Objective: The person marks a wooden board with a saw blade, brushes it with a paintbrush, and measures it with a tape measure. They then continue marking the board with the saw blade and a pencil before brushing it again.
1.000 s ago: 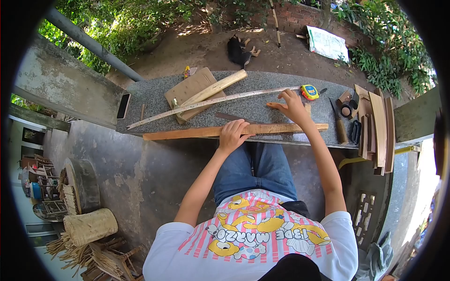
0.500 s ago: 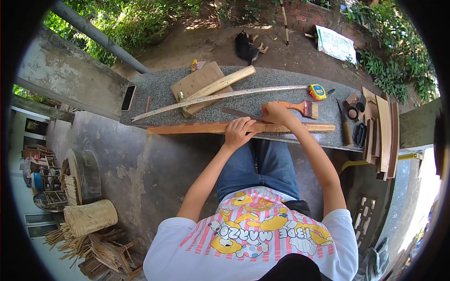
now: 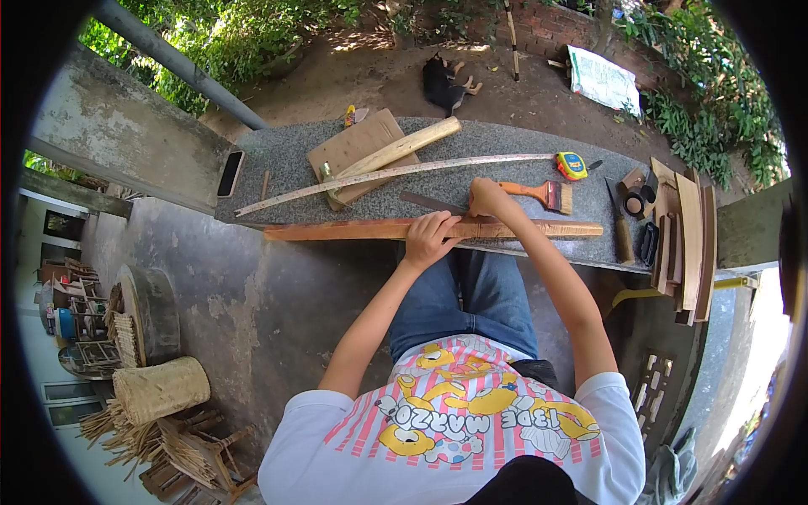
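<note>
A long reddish-brown wooden strip [image 3: 345, 231] lies along the near edge of the grey stone slab [image 3: 278, 156]. My left hand [image 3: 431, 240] is wrapped over its middle, gripping it. Just right of that, my right hand [image 3: 490, 199] is closed above the strip, on the end of a dark flat metal strip [image 3: 425, 201] that points left; its other end is hidden in my fingers. A paintbrush [image 3: 539, 194] with an orange handle lies right beside my right hand. Behind it, a yellow tape measure [image 3: 571, 165] has its blade [image 3: 379, 173] drawn out far to the left.
A pale wooden stick [image 3: 400, 151] rests across a cardboard piece [image 3: 353, 143]. A phone [image 3: 230, 174] lies at the left end. Toward the right are a wooden-handled tool [image 3: 623, 240] and stacked wood strips [image 3: 690, 244]. A dog [image 3: 442, 87] lies on the ground beyond.
My right hand has shifted very slightly away from me, over the wooden strip. My left hand keeps its grip in the same place.
</note>
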Demonstrator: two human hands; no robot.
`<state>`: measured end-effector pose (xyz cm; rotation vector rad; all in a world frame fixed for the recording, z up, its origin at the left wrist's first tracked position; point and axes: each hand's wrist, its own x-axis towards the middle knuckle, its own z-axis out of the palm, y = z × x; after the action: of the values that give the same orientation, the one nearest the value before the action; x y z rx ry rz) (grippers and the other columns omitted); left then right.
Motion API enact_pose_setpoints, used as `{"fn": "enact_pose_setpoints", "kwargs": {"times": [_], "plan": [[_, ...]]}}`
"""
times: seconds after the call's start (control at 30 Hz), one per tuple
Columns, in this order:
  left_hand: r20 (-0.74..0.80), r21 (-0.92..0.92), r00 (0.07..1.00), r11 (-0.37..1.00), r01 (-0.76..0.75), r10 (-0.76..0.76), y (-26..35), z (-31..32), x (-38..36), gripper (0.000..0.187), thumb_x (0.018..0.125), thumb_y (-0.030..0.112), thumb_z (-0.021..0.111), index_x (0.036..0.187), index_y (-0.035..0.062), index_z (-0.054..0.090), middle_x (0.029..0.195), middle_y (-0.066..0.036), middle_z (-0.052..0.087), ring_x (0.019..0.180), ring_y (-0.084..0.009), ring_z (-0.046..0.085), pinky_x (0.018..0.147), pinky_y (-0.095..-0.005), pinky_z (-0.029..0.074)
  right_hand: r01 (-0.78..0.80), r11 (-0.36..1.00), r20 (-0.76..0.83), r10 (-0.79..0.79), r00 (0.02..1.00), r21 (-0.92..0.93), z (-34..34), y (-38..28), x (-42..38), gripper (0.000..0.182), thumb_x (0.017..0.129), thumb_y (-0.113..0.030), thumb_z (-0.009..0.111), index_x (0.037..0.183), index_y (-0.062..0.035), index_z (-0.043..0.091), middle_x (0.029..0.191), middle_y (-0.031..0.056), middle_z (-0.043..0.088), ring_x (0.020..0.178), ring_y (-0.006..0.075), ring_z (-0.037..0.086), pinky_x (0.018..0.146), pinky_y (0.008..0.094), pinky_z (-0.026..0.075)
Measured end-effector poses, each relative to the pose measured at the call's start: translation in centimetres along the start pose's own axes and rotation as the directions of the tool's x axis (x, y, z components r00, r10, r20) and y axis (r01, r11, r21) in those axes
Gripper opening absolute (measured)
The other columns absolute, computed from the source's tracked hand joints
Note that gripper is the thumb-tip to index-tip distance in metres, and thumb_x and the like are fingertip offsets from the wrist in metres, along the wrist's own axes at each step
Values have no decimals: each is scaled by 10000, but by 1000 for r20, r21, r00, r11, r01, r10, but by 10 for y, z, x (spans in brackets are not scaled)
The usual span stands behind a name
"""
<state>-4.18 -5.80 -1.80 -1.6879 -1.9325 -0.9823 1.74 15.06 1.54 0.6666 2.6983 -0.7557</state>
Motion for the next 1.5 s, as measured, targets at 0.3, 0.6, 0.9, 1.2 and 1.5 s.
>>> {"fn": "enact_pose_setpoints", "kwargs": {"times": [0.3,0.6,0.9,1.2,1.5], "plan": [[7,3,1000,1000,4,-4,0,0,1,520,639,224,861,1127,168,692,1086,-5,630,1013,-219,639,849,-367,509,135,986,77,-128,989,-99,4,2,5,279,643,-155,805,860,4,735,856,216,722,845,370,709,752,423,559],[8,-13,1000,1000,0,0,1,0,0,520,664,209,841,1150,137,672,1115,-14,616,1048,-217,628,887,-364,498,205,972,168,-185,968,-115,-20,-5,-1,336,708,-252,828,884,11,715,886,180,723,856,339,702,741,411,550],[-37,23,998,998,-50,51,-1,2,-7,535,632,216,852,1142,153,700,1080,-6,625,1010,-215,636,848,-364,499,266,953,293,-216,931,-143,-22,-1,18,338,739,-298,839,901,-34,704,853,140,717,822,321,688,703,418,527],[-20,39,996,995,-90,91,0,-3,-11,556,629,238,849,1155,130,705,1093,-21,624,1001,-234,632,866,-374,501,388,904,265,-335,904,-178,-12,-30,9,259,750,-63,673,1008,-37,667,1006,174,707,937,388,679,748,460,526],[-83,27,997,1000,8,-6,4,0,0,439,747,366,836,1085,114,715,1033,-25,662,967,-226,655,813,-367,522,436,847,-247,-513,823,-305,-54,-60,-69,211,823,-35,610,1028,-25,560,951,177,661,872,376,675,737,482,521]]}}
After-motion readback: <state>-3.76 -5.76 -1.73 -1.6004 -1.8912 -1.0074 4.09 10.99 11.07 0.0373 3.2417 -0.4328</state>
